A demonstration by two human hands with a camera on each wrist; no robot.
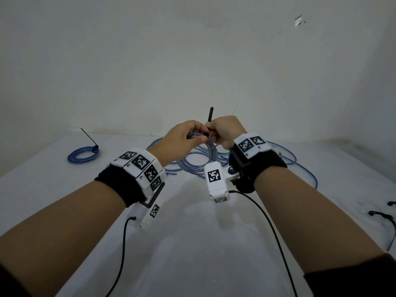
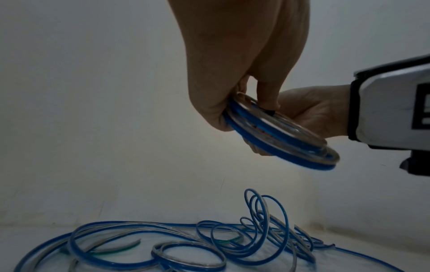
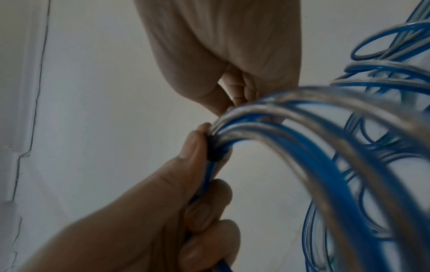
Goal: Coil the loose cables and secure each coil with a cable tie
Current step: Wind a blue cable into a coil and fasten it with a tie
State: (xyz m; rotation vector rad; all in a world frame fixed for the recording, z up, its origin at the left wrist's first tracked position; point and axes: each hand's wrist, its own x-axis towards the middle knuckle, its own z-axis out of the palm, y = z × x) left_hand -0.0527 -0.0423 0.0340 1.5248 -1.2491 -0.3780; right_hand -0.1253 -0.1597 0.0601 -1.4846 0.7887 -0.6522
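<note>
Both hands are raised above the white table [image 1: 192, 243]. My left hand [image 1: 194, 133] grips a coil of blue and clear cable [image 1: 199, 161] at its top, thumb beside the black head of a cable tie [image 3: 214, 150] wrapped round the strands. My right hand [image 1: 216, 130] pinches the cable tie [image 1: 210, 116] by its tail, which sticks up above the knuckles. In the left wrist view the coil [image 2: 279, 136] hangs from the left hand's fingers [image 2: 216, 114], with the right hand [image 2: 314, 110] just behind it. The right hand's fingertips are hidden behind the coil [image 3: 302, 147].
A tied blue coil [image 1: 83, 155] lies at the far left of the table, its tie tail pointing up. Loose blue cable [image 1: 285, 159] sprawls under and to the right of the hands, also loose cable [image 2: 209, 239]. Spare black ties [image 1: 381, 215] lie at the right edge. A wall stands close behind.
</note>
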